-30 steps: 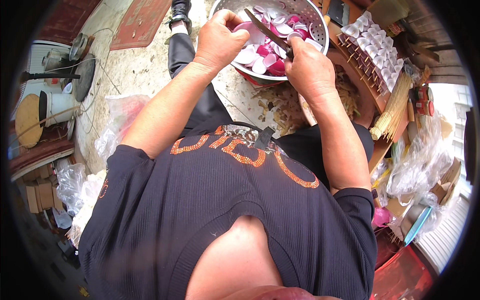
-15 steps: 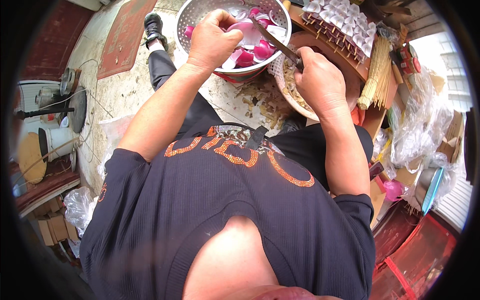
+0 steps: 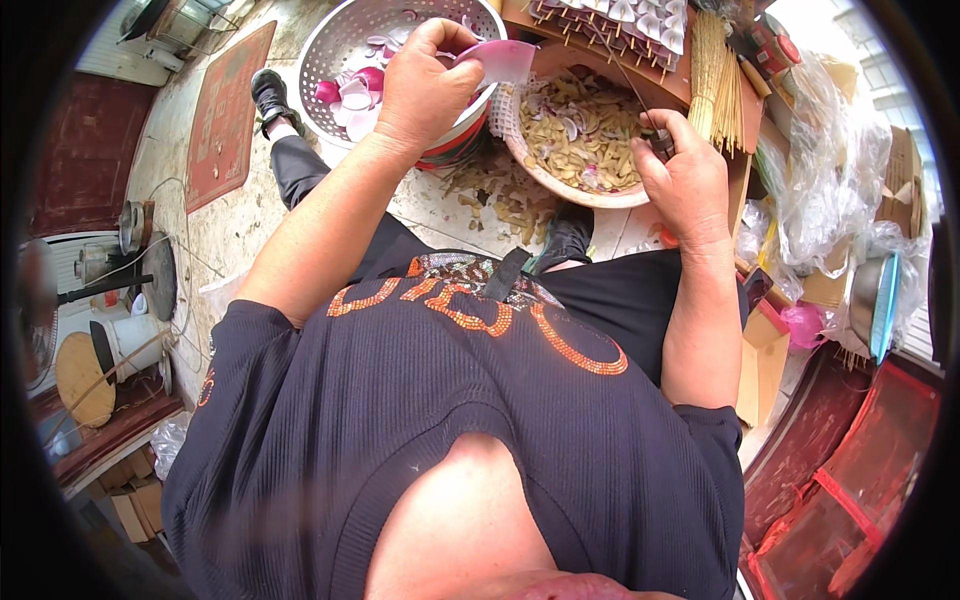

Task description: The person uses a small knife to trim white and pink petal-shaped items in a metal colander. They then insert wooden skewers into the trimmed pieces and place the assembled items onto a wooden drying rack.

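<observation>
My left hand (image 3: 422, 95) pinches a curved piece of red onion (image 3: 508, 62) between thumb and fingers, in the air by the right rim of a perforated metal colander (image 3: 312, 75). Inside the colander lie several purple and white onion pieces (image 3: 358, 96). Over the right side of a wide basin (image 3: 590, 197), my right hand (image 3: 690, 178) is closed round the dark handle of a knife (image 3: 634, 86). Its blade points up and away and shows nearly edge-on. Peelings and scraps (image 3: 575, 130) fill the basin.
Loaded skewers (image 3: 625, 28) lie in rows on a wooden surface beyond the basin. Beside them stands a bundle of bare bamboo sticks (image 3: 712, 75). Plastic bags (image 3: 835, 185) and cardboard crowd the right. Scraps (image 3: 510, 200) litter the floor; a red mat (image 3: 232, 115) lies left.
The knife has moved from the onion piece over the colander to above the scrap basin on the right. My left hand still pinches onion. The view has swung rightward.
</observation>
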The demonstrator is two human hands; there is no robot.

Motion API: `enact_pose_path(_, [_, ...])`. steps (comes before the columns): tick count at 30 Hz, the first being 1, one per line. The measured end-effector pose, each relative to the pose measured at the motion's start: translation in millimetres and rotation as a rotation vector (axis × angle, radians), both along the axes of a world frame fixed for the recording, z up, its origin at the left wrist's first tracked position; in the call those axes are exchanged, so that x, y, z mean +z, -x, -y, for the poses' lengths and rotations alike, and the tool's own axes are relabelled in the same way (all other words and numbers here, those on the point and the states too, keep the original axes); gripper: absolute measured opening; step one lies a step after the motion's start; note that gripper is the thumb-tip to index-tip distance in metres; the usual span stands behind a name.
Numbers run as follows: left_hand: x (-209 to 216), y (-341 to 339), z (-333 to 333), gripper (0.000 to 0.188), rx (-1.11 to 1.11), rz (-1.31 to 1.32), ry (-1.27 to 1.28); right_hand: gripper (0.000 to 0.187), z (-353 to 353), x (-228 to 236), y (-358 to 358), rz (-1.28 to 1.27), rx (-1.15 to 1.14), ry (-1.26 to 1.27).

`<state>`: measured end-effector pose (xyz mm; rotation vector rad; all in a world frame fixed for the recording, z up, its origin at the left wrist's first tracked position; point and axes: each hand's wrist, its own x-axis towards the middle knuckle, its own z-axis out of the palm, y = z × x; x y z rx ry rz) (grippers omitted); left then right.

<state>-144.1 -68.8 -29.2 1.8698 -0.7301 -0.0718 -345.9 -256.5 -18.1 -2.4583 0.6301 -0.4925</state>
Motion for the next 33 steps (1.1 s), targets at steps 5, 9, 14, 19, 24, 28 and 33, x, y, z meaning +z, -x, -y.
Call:
enact_pose_path(5, [-0.5, 22.6, 1.8, 0.017, -0.145, -0.054, -0.026, 0.028, -20.1, -1.6, -20.5, 0.319, 0.139, -0.371])
enact_pose_path(9, [2.0, 39.3, -0.6, 0.017, -0.245, -0.170, -0.052, 0.022, -24.3, -3.3, -31.6, 0.299, 0.221, -0.495])
enact_pose_path(14, [5.1, 42.1, -5.2, 0.017, -0.243, -0.176, 0.012, 0.014, -18.9, -6.3, -28.4, 0.283, 0.232, -0.508])
enact_pose_path(19, [5.6, 44.7, -8.7, 0.017, -0.261, -0.024, 0.096, 0.014, -17.0, -2.5, -23.6, 0.306, 0.262, -0.502])
enact_pose_path(24, [-2.3, 42.0, -9.4, 0.018, -0.256, 0.181, 0.094, 0.015, -28.3, 5.1, -24.6, 0.401, 0.354, -0.290])
enact_pose_path(28, [-2.7, 41.6, -8.0, 0.018, -0.250, 0.213, 0.168, 0.013, -25.1, 2.3, -24.2, 0.425, 0.327, -0.144])
enact_pose_path(33, [5.2, 32.3, -9.5, 0.018, -0.140, -0.094, 0.148, 0.017, -12.9, -1.0, -23.5, 0.376, 0.172, -0.065])
